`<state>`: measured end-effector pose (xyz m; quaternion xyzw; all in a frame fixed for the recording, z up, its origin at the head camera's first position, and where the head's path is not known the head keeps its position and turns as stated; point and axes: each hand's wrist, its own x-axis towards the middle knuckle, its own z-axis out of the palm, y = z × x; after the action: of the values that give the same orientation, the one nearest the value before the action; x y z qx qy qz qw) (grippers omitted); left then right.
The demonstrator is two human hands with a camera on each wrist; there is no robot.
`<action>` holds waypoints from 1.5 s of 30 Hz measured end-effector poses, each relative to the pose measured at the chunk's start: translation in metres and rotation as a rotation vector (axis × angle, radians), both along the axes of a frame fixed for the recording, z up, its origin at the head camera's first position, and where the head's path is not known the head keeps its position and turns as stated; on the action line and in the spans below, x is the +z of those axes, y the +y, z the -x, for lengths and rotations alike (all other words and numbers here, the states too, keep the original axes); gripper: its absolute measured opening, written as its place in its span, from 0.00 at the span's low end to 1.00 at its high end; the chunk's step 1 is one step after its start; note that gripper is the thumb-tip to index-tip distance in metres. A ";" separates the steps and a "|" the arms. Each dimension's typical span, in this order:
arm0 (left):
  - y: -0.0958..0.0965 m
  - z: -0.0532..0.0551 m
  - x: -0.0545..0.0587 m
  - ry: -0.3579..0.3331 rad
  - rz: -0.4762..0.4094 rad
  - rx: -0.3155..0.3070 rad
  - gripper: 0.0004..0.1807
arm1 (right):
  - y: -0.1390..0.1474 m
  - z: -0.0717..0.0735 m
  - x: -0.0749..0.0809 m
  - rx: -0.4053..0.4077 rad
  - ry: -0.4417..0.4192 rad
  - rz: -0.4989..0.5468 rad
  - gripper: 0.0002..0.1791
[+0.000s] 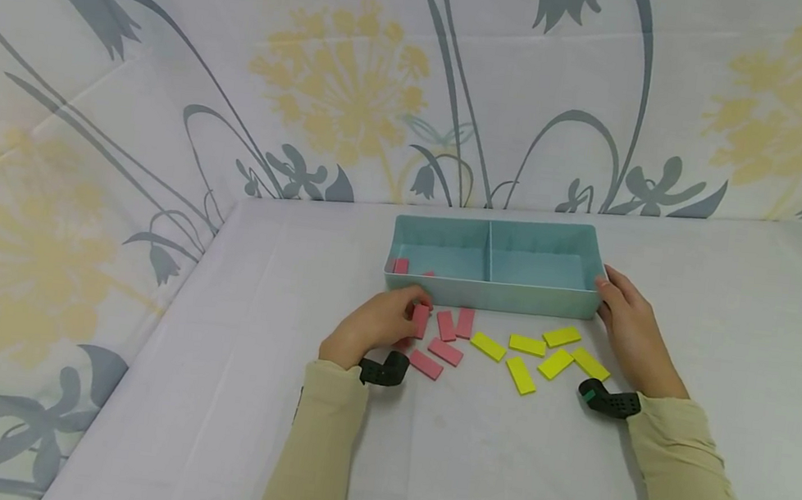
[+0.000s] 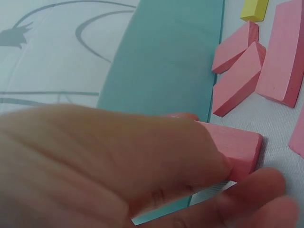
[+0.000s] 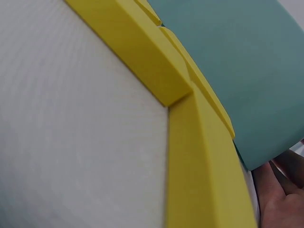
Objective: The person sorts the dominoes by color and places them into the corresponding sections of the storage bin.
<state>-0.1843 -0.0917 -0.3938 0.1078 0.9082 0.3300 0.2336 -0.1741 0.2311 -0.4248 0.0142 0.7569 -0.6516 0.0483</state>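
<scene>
My left hand (image 1: 379,322) pinches a pink block (image 1: 420,321) between thumb and fingers, just in front of the left part of a blue-green two-compartment box (image 1: 544,301). In the left wrist view that pink block (image 2: 237,145) sticks out past the thumb, with the box wall (image 2: 166,57) behind. Two pink blocks (image 1: 402,266) show inside the left compartment; the right compartment shows a bare floor. My right hand (image 1: 633,330) holds the box's right end, thumb at the rim. In the right wrist view its fingers (image 3: 273,194) are partly seen at the box's corner.
Several pink blocks (image 1: 445,352) lie in front of the box near my left hand. Several yellow blocks (image 1: 521,376) lie to their right, towards my right wrist. A white cloth (image 1: 494,475) covers the table, and a flower-patterned cloth (image 1: 361,80) hangs behind.
</scene>
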 end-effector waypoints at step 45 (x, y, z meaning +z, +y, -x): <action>-0.004 -0.001 0.007 0.089 0.051 -0.056 0.17 | 0.001 -0.001 -0.001 0.006 -0.011 0.026 0.40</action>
<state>-0.1829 -0.0958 -0.3867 0.1418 0.9224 0.2952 0.2047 -0.1735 0.2326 -0.4257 0.0148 0.7481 -0.6612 0.0547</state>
